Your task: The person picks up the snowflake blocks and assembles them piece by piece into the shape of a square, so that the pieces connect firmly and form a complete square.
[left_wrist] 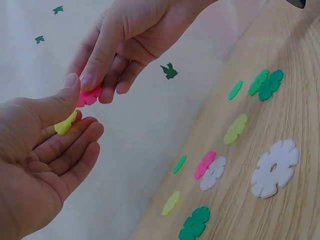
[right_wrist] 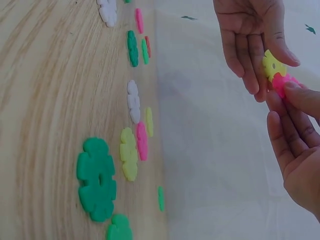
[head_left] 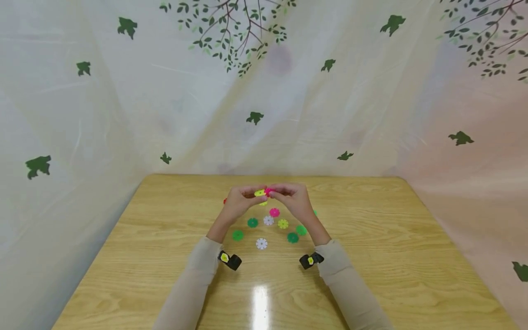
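Above the table, my left hand (head_left: 238, 202) pinches a yellow flower-shaped plastic disc (right_wrist: 272, 66) between thumb and fingers. My right hand (head_left: 295, 200) pinches a pink notched disc (right_wrist: 284, 84) of the same kind. The two discs meet at their edges, the pink one overlapping the yellow in the right wrist view. Whether their slots interlock is hard to tell, since fingertips cover part of both. In the left wrist view, the left fingers below the disc are loosely extended.
Loose discs lie flat on the wooden table (head_left: 165, 275) below the hands: white (head_left: 261, 244), dark green (head_left: 293, 238), light green (head_left: 238, 235), yellow (head_left: 283, 224) and pink (head_left: 274, 212) among them. A red piece (head_left: 225, 201) shows partly behind the left hand. A patterned curtain (head_left: 198, 114) hangs behind.
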`<state>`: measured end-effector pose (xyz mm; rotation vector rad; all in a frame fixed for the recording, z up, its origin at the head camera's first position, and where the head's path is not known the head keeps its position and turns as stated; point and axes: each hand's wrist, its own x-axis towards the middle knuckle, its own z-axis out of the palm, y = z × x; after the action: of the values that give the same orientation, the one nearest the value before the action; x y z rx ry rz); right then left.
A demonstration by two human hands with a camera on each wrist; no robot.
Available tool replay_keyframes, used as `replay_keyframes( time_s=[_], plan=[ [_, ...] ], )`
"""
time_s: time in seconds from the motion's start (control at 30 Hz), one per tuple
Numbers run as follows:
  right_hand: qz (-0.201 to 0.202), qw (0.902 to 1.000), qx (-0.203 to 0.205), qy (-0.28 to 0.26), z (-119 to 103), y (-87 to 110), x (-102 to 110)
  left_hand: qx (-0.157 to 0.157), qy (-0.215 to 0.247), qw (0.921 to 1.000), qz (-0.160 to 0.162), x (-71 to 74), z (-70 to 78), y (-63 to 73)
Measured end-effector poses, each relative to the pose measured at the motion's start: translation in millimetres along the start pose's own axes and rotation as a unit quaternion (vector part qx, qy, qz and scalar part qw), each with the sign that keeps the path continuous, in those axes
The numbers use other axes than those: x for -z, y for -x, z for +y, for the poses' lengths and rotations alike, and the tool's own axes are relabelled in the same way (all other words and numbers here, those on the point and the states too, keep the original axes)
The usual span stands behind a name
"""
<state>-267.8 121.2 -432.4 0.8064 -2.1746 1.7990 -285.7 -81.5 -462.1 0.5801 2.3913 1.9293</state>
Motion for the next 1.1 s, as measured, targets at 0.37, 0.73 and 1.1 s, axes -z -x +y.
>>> replay_keyframes(
  time_s=[0.37,0.73,1.1],
  plan=[
    [0.009,0.9994,0.011,-0.033,32,-3.3,1,-0.010,0.025,0.9990,0.036,-10.0,3.9,0.7],
    [-0.006,0.9981,-0.003,-0.062,36,-2.8,4,-0.017,0.032,0.9991,0.024,-11.6,5.1,1.3],
    [-0.051,0.9972,-0.043,-0.033,44,-3.9,7,0.007,0.061,0.9981,0.005,-11.0,-4.5,0.5]
  ],
)
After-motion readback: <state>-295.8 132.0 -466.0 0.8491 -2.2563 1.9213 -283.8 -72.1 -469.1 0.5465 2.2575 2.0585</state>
